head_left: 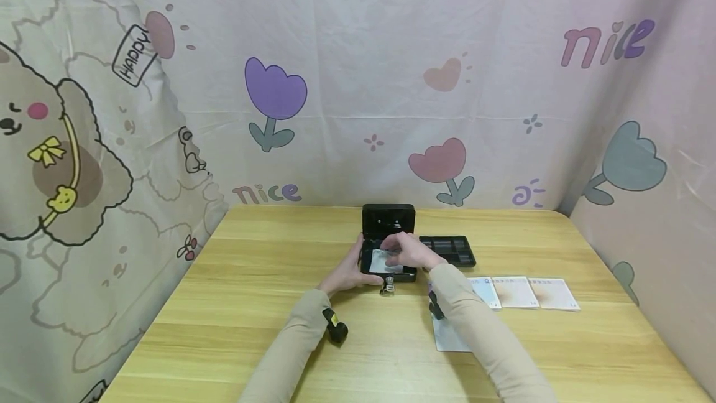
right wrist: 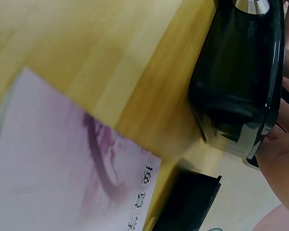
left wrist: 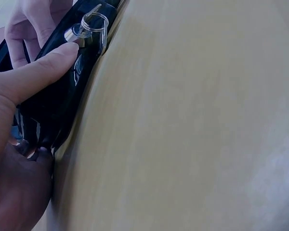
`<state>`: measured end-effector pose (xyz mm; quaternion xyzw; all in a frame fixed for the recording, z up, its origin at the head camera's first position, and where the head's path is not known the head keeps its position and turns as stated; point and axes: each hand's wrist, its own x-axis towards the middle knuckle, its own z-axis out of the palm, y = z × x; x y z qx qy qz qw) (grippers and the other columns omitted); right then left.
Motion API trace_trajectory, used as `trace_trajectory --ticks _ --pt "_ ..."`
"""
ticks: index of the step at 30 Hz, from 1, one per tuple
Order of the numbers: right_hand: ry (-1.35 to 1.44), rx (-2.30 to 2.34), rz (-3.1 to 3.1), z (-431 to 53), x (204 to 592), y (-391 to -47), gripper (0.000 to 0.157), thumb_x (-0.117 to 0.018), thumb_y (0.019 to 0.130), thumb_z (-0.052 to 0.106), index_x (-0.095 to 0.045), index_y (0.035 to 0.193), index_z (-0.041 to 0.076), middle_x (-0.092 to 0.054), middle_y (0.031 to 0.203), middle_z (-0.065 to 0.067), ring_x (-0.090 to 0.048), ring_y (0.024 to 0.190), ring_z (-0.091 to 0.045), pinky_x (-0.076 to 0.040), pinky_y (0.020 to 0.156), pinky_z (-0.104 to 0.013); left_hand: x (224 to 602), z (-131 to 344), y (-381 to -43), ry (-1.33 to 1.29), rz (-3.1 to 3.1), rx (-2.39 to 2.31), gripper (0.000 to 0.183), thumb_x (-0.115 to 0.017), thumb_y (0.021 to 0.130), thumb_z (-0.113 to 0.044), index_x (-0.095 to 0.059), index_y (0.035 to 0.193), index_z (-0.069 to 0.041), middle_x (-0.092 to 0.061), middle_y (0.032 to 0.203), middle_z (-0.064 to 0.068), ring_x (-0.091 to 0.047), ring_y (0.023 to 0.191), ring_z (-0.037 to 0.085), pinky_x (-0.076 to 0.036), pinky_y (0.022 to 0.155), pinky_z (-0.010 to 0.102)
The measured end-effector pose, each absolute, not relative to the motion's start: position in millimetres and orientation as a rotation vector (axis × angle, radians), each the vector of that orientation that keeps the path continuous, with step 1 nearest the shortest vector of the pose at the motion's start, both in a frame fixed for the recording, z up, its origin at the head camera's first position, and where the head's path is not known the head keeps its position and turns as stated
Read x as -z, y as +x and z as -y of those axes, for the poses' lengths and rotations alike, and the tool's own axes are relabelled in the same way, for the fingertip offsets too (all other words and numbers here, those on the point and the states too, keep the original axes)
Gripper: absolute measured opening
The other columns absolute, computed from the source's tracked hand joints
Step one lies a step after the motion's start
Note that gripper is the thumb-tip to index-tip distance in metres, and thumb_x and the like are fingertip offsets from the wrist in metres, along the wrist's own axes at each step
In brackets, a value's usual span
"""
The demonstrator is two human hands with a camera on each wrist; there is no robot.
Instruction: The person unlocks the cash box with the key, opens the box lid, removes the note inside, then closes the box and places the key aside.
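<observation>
A small black cash box [head_left: 410, 277] stands on the table with its lid [head_left: 388, 219] raised at the back. My left hand [head_left: 348, 271] grips its left side, the thumb lying along the front beside the lock. Keys on a ring [left wrist: 95, 24] hang from that lock. Inside the box is a pale sheet of paper [head_left: 380, 260]. From the right, my right hand [head_left: 413, 250] reaches in over the sheet with bent fingers pointing down. Whether they pinch the sheet I cannot tell. The right wrist view shows the hand beside the box's end wall [right wrist: 236, 96].
A black compartment tray [head_left: 455, 252] lies right of the box. Several pale printed cards [head_left: 514, 293] form a row farther right. A larger sheet [head_left: 449, 336] lies partly under my right forearm. Printed cloth [head_left: 358, 79] hangs behind the wooden table [head_left: 268, 254].
</observation>
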<state>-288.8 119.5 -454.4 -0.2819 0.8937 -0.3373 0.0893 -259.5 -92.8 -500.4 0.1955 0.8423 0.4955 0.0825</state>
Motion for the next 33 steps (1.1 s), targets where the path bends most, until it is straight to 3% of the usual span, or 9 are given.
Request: trace_trajectory --ticks 6,33 --pt "-0.875 1.012 -2.647 -118.2 455.2 -288.8 0.034 -0.078 0.082 0.001 -0.07 0.115 -0.002 -0.073 0.117 -0.018 -0.069 0.111 -0.033 -0.056 0.099 -0.048 499.9 92.7 -258.4 0.563 -2.524 -1.454 0.129 -0.09 0.075 -0.029 0.003 0.163 -0.012 -0.002 0.171 0.015 -0.01 0.158 0.034 -0.015 0.127 0.058" --pt "-0.8 0.971 -2.702 -114.0 457.9 -287.6 0.032 -0.078 0.081 -0.001 -0.071 0.112 0.001 -0.074 0.11 -0.013 -0.068 0.103 -0.026 -0.056 0.095 -0.046 498.7 93.5 -257.1 0.563 -2.495 -1.505 0.126 -0.089 0.076 -0.021 0.002 0.162 -0.007 -0.001 0.17 0.022 -0.011 0.156 0.04 -0.015 0.126 0.06"
